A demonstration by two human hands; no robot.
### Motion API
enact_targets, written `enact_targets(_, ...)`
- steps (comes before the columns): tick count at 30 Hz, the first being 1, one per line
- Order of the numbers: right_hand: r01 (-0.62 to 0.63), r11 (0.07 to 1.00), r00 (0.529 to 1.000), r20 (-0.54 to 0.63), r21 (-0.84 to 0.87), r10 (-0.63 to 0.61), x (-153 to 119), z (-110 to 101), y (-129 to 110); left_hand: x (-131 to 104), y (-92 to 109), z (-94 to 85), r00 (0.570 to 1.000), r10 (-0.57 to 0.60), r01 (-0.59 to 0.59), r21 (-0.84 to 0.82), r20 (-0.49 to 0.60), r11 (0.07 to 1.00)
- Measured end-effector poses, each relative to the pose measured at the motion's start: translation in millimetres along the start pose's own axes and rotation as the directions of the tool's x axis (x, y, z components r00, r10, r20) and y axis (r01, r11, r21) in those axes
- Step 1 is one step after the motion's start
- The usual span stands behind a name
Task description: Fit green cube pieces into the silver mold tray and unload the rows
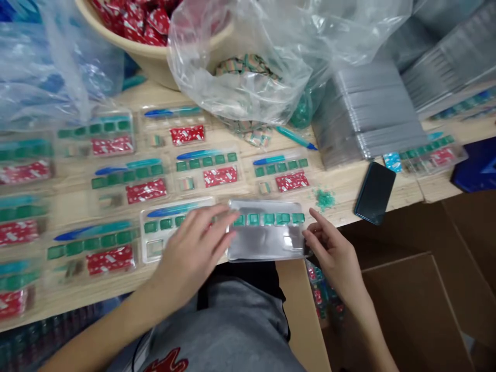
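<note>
A clear plastic tray (267, 243) with a row of green squares (268, 219) along its top and a shiny grey lower part lies at the table's front edge. My right hand (327, 248) is at its right end, thumb and curled fingers against the rim. My left hand (197, 237) reaches across a neighbouring filled tray (149, 256), its fingers stretched out, the tips at the left end of the grey tray. That neighbouring tray shows a blue pen (170, 210) and green squares; my left hand covers much of it.
Several filled trays with pens, green squares and red packets (146, 191) lie to the left and behind. At the back stand a beige tub (151, 57) of red packets, a clear plastic bag (248, 88) and stacked trays (368, 113). A phone (375, 192) and green crumbs (324, 199) lie right.
</note>
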State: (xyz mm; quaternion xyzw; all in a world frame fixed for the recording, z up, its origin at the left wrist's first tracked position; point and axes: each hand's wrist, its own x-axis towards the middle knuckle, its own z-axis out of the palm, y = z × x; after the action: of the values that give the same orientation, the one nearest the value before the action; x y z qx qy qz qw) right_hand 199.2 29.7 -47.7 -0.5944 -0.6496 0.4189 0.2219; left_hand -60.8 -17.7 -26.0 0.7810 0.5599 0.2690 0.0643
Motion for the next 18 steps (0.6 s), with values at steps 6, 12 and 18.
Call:
enact_targets(6,0.019,0.950,0.998,-0.068,0.311,0.002,-7,3,-19,2,44,30.7,0.972,0.230,-0.222,0.135,-0.045,0.966)
enact_targets(12,0.011,0.725,0.997,0.051,0.688,-0.063,-3,2,-44,4,35,10.9,0.953,0.253,-0.242,0.084,-0.164,0.967)
enact_targets(18,-0.100,0.820,0.947,0.306,0.564,-0.095,34,23,-59,8,22,-9.7,0.854,-0.478,0.127,-0.808,-0.207,0.575)
